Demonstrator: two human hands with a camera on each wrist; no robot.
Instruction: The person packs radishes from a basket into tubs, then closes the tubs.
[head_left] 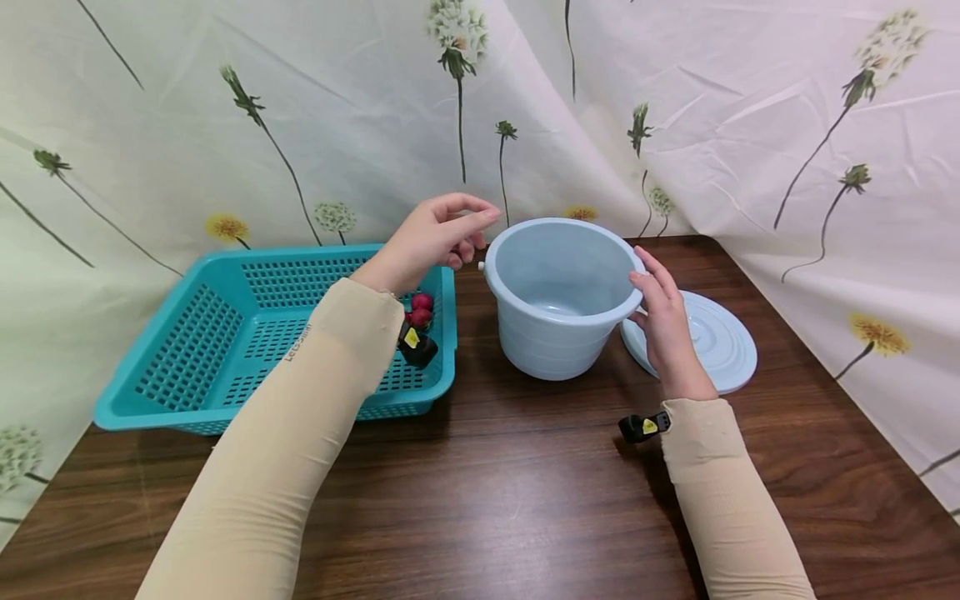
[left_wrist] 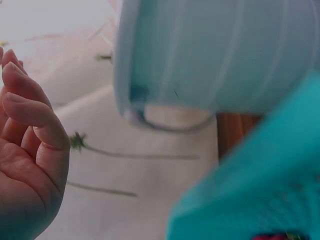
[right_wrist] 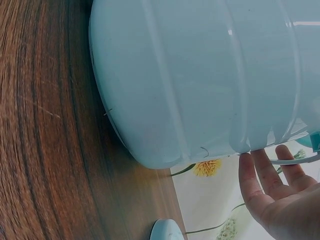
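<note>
A light blue plastic bucket (head_left: pixel 558 333) stands upright on the wooden table, with its mouth facing up. My right hand (head_left: pixel 663 325) holds the bucket's right rim; in the right wrist view, several fingertips touch its outer wall. Just off the left rim hovers my left hand (head_left: pixel 446 229), fingers loosely bent, with nothing in its grasp. The bucket's handle (left_wrist: pixel 185 127) hangs on the far side in the left wrist view. Below my left forearm sits a turquoise basket (head_left: pixel 168 333) with small red round things (head_left: pixel 422 310) inside, partly hidden by the sleeve.
A round light blue lid (head_left: pixel 723 337) lies flat on the table right of the bucket, partly behind my right hand. A white cloth (head_left: pixel 360 108) printed with dandelions hangs behind the brown table (head_left: pixel 480 500). A black wrist camera (head_left: pixel 643 427) is on my right wrist.
</note>
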